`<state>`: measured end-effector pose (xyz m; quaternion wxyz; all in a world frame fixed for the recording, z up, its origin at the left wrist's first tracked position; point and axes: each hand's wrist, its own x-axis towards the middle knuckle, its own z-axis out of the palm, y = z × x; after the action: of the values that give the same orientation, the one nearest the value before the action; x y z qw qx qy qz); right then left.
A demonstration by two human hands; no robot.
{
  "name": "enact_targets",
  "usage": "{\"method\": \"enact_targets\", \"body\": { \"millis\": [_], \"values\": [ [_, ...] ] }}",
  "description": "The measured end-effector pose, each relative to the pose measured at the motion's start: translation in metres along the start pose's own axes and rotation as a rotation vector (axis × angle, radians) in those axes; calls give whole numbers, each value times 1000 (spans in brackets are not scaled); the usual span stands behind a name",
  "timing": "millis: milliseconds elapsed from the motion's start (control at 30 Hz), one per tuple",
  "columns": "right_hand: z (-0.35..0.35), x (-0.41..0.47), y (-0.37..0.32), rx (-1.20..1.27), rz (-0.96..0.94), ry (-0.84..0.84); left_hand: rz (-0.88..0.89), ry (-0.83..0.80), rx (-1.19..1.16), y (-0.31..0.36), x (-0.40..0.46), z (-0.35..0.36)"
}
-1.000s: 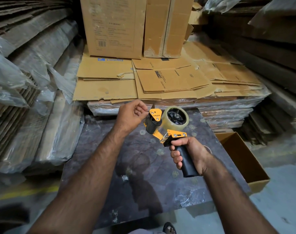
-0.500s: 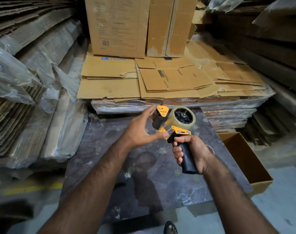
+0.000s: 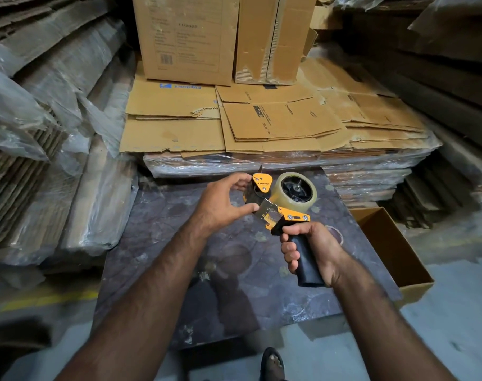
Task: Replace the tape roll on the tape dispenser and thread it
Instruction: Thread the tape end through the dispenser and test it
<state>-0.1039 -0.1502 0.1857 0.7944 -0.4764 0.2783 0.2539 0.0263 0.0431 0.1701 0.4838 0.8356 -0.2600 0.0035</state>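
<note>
An orange and black tape dispenser (image 3: pixel 278 215) is held in the air over a dark table (image 3: pixel 234 270). A clear tape roll (image 3: pixel 293 192) sits on its black hub. My right hand (image 3: pixel 314 248) is wrapped around the black handle. My left hand (image 3: pixel 223 202) is at the dispenser's front end, with fingers over the top by the orange guard and the thumb against the metal plate below. Whether those fingers pinch the tape end I cannot tell.
Flattened cardboard boxes (image 3: pixel 262 125) lie stacked behind the table, with upright cartons (image 3: pixel 185 37) on them. Plastic-wrapped cardboard bundles (image 3: pixel 69 160) line the left. An open brown box (image 3: pixel 391 243) stands on the floor at the right. A sandalled foot (image 3: pixel 273 364) shows below.
My left hand dropped from a pinch above the dispenser's front, opened, and now cups the front end from the left. The right hand keeps hold of the handle.
</note>
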Motion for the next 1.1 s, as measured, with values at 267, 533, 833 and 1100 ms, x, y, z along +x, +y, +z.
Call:
{"method": "enact_targets", "body": {
  "millis": [267,533,833,1100],
  "values": [
    [-18,-6,8,-44,-40,33,-215,-127,-410,21,-15,14],
    [-75,19,15,-486,-399,502,-129,-170,404,31,-13,35],
    [-140,20,42,-1424,-642,846,-75,-245,247,71,0,105],
    [-164,26,57,-1701,-773,936,-112,-144,343,54,-22,154]
  ]
}}
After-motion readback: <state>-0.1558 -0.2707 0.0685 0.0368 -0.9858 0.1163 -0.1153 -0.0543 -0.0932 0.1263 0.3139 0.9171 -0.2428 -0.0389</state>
